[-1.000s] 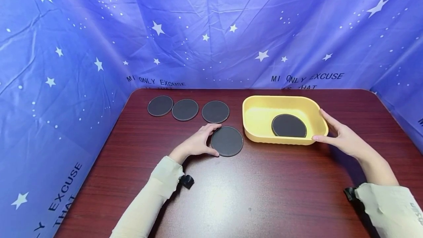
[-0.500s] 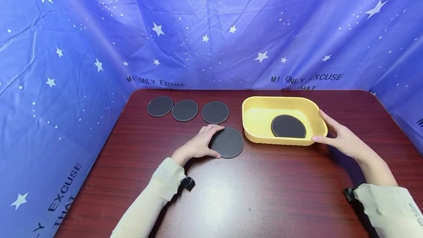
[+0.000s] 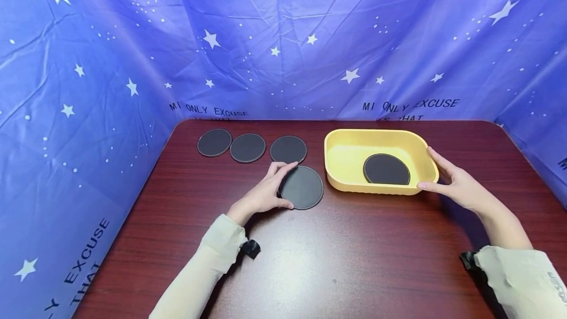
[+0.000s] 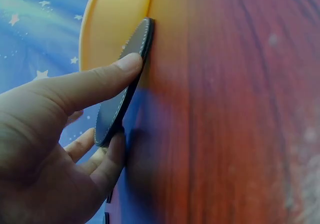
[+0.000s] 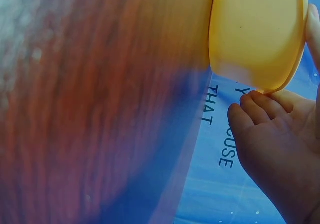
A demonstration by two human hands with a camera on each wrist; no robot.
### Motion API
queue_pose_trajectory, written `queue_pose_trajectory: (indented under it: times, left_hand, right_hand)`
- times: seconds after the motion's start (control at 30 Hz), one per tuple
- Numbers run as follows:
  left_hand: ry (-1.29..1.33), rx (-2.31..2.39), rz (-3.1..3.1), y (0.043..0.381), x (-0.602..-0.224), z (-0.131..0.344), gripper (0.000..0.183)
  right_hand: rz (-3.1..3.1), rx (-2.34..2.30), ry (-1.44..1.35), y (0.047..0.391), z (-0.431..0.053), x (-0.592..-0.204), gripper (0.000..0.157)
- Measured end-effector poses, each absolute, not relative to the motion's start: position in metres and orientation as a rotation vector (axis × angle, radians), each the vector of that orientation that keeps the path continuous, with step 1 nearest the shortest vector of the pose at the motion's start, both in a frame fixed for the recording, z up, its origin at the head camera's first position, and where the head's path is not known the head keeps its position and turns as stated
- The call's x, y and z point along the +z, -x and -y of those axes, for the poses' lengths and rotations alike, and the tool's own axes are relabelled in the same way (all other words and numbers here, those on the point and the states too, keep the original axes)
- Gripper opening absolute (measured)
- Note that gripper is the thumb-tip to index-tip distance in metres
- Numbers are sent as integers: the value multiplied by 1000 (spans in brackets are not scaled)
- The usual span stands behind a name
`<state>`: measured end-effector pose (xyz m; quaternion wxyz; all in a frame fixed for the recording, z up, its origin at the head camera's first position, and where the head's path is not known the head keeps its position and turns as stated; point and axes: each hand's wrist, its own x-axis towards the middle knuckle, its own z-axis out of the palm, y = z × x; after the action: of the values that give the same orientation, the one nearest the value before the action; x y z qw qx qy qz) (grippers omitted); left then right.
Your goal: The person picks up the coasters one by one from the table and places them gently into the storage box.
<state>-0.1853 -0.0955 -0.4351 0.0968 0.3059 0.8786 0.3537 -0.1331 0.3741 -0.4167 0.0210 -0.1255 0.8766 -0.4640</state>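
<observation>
While half-spread right hand [image 3: 466,191] grips yellow tub [image 3: 372,189], left hand [image 3: 261,194], likewise, pinches round, pale-stitched black disc [image 3: 303,188].

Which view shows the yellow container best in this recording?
The head view: the yellow container sits fully in frame, the inside disc visible. Left wrist shows a cropped part behind the held disc; right wrist, a section cut off at the top.

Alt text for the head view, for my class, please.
A person's left grip holds a black disc by its edge; the right grip holds a yellow container with another disc inside. Three more discs lie farther back on the table.
</observation>
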Motion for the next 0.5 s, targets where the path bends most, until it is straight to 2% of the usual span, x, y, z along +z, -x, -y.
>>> queue_pose_trajectory:
  times: [0.2,0.5]
  left_hand:
    - [-820,1199,-2534,187,-433,101,97]
    - [-668,1378,-2422,190,-429,107,72]
  right_hand:
    - [-2723,-1432,402,134,-375,-417,93]
    - [-2721,-1435,409,134,-375,-418,93]
